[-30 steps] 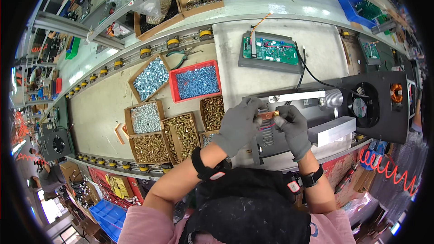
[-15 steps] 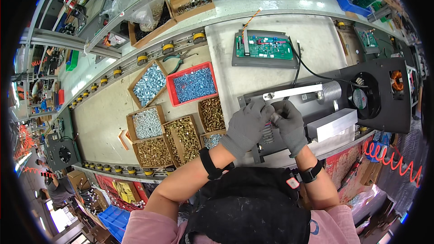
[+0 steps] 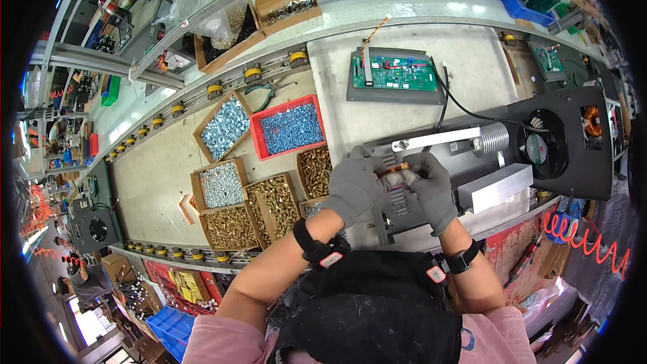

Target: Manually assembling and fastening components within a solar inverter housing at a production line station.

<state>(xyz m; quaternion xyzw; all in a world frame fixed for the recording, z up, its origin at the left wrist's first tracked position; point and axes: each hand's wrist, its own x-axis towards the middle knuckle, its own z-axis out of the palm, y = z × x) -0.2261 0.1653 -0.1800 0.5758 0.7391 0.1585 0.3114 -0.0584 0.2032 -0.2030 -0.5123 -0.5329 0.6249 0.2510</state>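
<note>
1. The left hand (image 3: 354, 185), in a grey glove, has its fingers pinched on one end of a small copper-coloured part (image 3: 393, 170).
2. The right hand (image 3: 431, 187), also gloved in grey, has its fingers closed on the other end of the same part, so both hands meet over it.
3. The copper-coloured part sits between the two hands, held just above the black chassis (image 3: 573, 141) that lies on the counter (image 3: 155, 182).
4. A silver metal block (image 3: 495, 189) rests on the chassis, just to the right of the right hand.
5. A white bar (image 3: 438, 140) lies across the chassis above the hands, ending in a ribbed silver cylinder (image 3: 494, 137).
6. A round fan (image 3: 537, 149) is set into the chassis further right.
7. A green circuit board (image 3: 394, 74) on a grey tray lies beyond the chassis, with a black cable running from it.
8. To the left of the hands stand a red tray (image 3: 291, 128) of bluish screws and several cardboard boxes of silver and brass fasteners (image 3: 232, 226).
9. Green-handled pliers (image 3: 269, 91) lie near the red tray.
</note>
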